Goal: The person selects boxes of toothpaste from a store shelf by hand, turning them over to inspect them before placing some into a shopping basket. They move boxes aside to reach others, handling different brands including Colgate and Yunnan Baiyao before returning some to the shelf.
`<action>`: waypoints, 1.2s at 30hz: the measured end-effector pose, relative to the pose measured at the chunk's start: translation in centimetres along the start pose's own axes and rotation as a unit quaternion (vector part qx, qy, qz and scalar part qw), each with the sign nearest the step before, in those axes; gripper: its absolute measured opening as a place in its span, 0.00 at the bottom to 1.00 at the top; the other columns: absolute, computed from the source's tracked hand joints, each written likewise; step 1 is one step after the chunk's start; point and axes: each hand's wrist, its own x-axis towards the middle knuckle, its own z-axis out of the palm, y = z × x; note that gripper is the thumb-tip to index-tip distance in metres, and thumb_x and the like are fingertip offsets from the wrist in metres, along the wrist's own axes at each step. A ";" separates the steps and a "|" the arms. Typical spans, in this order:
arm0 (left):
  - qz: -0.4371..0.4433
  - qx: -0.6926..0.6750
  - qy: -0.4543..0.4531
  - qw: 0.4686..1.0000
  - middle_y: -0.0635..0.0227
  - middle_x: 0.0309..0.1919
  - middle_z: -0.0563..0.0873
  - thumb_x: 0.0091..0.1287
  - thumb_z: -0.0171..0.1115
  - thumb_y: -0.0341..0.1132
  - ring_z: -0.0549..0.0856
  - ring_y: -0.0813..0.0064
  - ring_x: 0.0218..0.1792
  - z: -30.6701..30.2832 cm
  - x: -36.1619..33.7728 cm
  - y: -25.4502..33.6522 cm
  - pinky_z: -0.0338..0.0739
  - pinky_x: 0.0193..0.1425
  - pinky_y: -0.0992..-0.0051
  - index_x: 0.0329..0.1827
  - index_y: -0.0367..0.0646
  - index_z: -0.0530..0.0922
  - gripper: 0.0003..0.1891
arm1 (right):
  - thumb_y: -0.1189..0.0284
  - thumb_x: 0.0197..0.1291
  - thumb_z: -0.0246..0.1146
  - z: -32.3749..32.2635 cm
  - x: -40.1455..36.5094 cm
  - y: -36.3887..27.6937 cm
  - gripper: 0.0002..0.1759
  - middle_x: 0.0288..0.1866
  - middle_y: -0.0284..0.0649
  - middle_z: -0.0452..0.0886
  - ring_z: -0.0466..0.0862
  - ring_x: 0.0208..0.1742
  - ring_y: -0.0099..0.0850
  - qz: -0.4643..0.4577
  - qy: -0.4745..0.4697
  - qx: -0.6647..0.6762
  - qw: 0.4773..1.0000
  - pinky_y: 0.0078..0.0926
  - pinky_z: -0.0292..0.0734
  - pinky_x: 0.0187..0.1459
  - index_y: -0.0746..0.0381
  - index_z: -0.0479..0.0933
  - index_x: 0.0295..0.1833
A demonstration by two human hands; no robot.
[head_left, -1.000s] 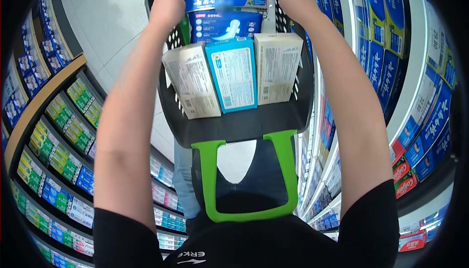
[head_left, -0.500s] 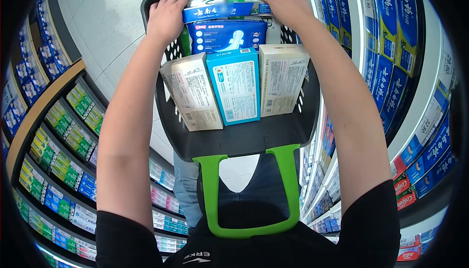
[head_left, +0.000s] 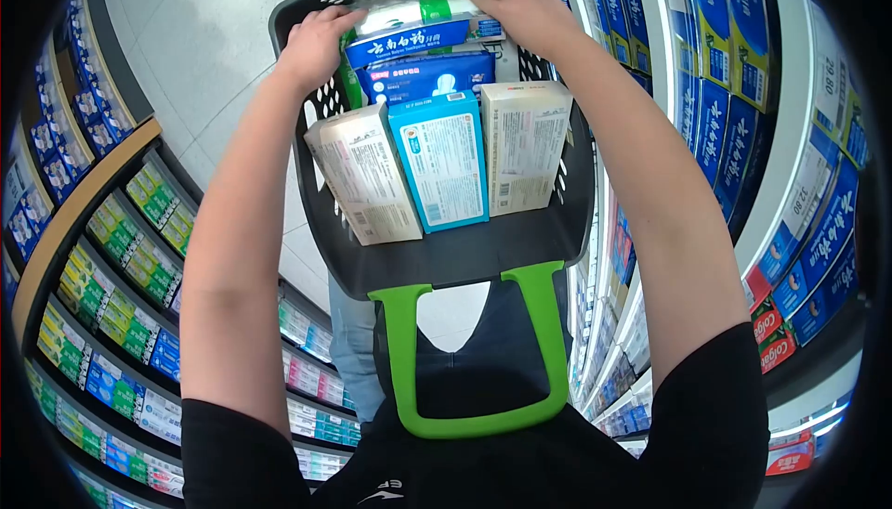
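A black shopping basket (head_left: 455,261) with a green handle (head_left: 481,424) is in front of my body. At its far end, my left hand (head_left: 319,43) has its fingers bent over the left end of a white and green plastic-wrapped package (head_left: 395,17). My right hand (head_left: 525,12) rests its fingers on the package's right end. Against the package leans a blue toothpaste box (head_left: 409,42), tilted, its left side near my left hand. Nearer me are a blue sanitary pad pack (head_left: 427,77), a cream box (head_left: 365,175), a light-blue box (head_left: 439,163) and another cream box (head_left: 526,145).
Curved shelves of toothpaste boxes (head_left: 116,309) run along the left. On the right, a shelf holds blue toothpaste boxes (head_left: 725,147) and red Colgate boxes (head_left: 777,353) beside price tags. Pale floor tiles (head_left: 218,7) show beyond the basket. A denim-clad leg (head_left: 355,351) shows below it.
The basket and its boxes have shifted slightly left in view. My right hand has moved left, and the blue toothpaste box now tilts more, its right end higher.
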 end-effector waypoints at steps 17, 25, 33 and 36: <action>0.043 -0.099 0.156 0.982 0.58 0.63 0.83 0.64 0.75 0.46 0.80 0.54 0.64 0.1 -10.4 14.2 0.71 0.72 0.53 0.68 0.45 0.81 0.30 | 0.51 0.69 0.65 -5.7 -9.7 -6.5 0.30 0.64 0.38 0.85 0.81 0.67 0.40 0.081 -0.090 0.239 0.963 0.41 0.71 0.70 0.56 0.78 0.70; -0.069 -0.042 0.077 0.994 0.55 0.66 0.80 0.69 0.70 0.50 0.75 0.52 0.71 -1.0 -11.9 13.6 0.66 0.78 0.49 0.75 0.40 0.72 0.36 | 0.50 0.70 0.63 -6.9 -8.8 -8.4 0.27 0.57 0.40 0.87 0.83 0.62 0.40 0.048 -0.010 0.121 0.991 0.41 0.73 0.67 0.55 0.79 0.66; -0.168 -0.236 0.081 0.954 0.44 0.66 0.78 0.73 0.67 0.37 0.78 0.47 0.68 -7.2 -20.8 18.8 0.71 0.74 0.57 0.77 0.35 0.68 0.32 | 0.74 0.68 0.59 -2.4 -1.1 -4.6 0.16 0.57 0.38 0.84 0.82 0.61 0.37 0.083 0.029 0.006 0.996 0.40 0.75 0.64 0.56 0.80 0.59; -0.189 -0.287 -0.032 0.938 0.47 0.63 0.82 0.71 0.69 0.36 0.80 0.45 0.66 -11.1 -28.4 22.3 0.74 0.70 0.59 0.69 0.35 0.75 0.26 | 0.72 0.66 0.62 -2.8 -0.9 -3.7 0.12 0.54 0.39 0.84 0.82 0.60 0.38 0.069 -0.037 0.036 0.996 0.41 0.75 0.63 0.57 0.81 0.55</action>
